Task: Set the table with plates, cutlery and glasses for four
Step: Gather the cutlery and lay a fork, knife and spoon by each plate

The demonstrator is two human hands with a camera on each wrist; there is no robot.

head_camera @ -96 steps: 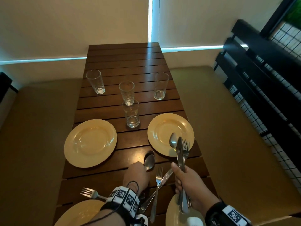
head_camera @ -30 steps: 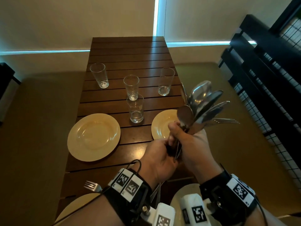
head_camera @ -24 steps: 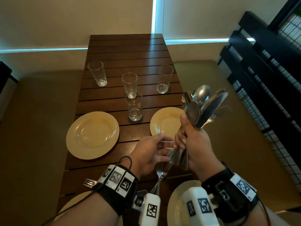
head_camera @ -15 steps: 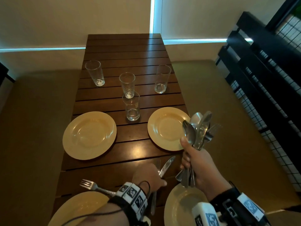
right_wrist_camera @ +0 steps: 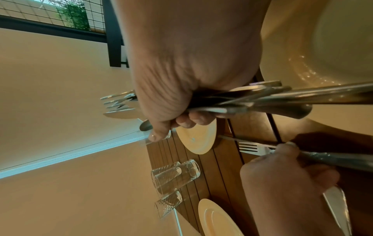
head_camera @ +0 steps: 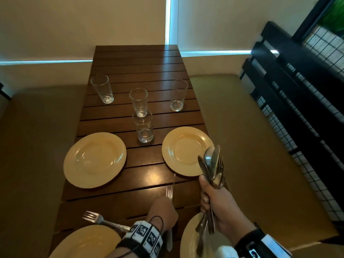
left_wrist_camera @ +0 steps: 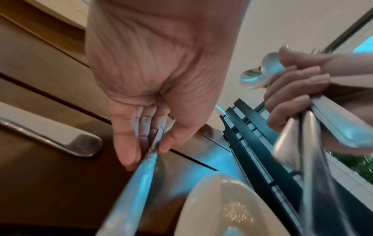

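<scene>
My right hand [head_camera: 208,198] grips a bundle of spoons, knives and forks [head_camera: 212,166] upright above the near right plate [head_camera: 188,239]; the right wrist view shows its fingers [right_wrist_camera: 187,121] curled round the handles [right_wrist_camera: 252,102]. My left hand [head_camera: 163,209] is low on the table between the two near plates. Its thumb and fingers [left_wrist_camera: 129,143] pinch a fork [head_camera: 169,191] that points away from me, with a knife tip [head_camera: 174,175] showing just beyond it. Another fork [head_camera: 96,218] lies by the near left plate [head_camera: 87,241].
Two more yellow plates [head_camera: 95,160] [head_camera: 186,150] sit mid-table. Several empty glasses stand beyond them, one at the left [head_camera: 102,89], two in the middle [head_camera: 143,127], one at the right [head_camera: 178,95]. Cushioned benches [head_camera: 242,146] flank the slatted table [head_camera: 137,71]; a black railing [head_camera: 297,101] is on the right.
My left hand let go of the bundle and dropped to the fork and knife on the table. The slanted knife now points straight away. My right hand lowered the bundle.
</scene>
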